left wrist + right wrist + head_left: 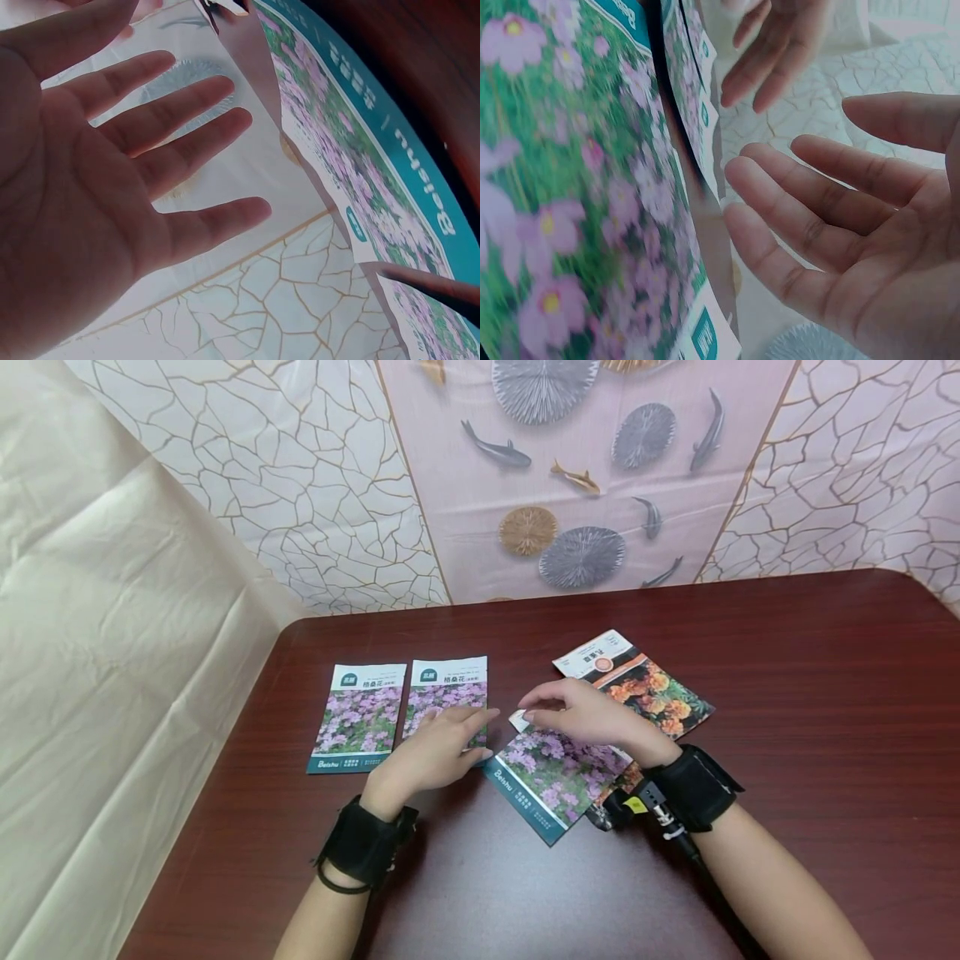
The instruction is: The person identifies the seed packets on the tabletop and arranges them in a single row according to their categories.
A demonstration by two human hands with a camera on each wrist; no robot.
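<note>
My left hand (pixel 431 752) hovers over the lower part of a purple-flower seed packet (pixel 446 695), its fingers spread and straight in the left wrist view. To its left lies a matching seed packet (pixel 362 718). A third purple-flower packet (pixel 558 781) lies tilted on the table, partly over an orange-flower seed packet (pixel 663 693). Above the tilted packet's top end is my right hand (pixel 588 714), fingers loosely bent with nothing between them. In the right wrist view, its fingertips are close to the packet's edge; whether they touch it I cannot tell.
The packets lie on a dark red-brown table (pixel 810 718). A patterned cloth (pixel 337 485) hangs behind the far edge, and a pale cloth (pixel 112 652) hangs on the left. Black bands (pixel 693 787) with small cameras are strapped round both wrists.
</note>
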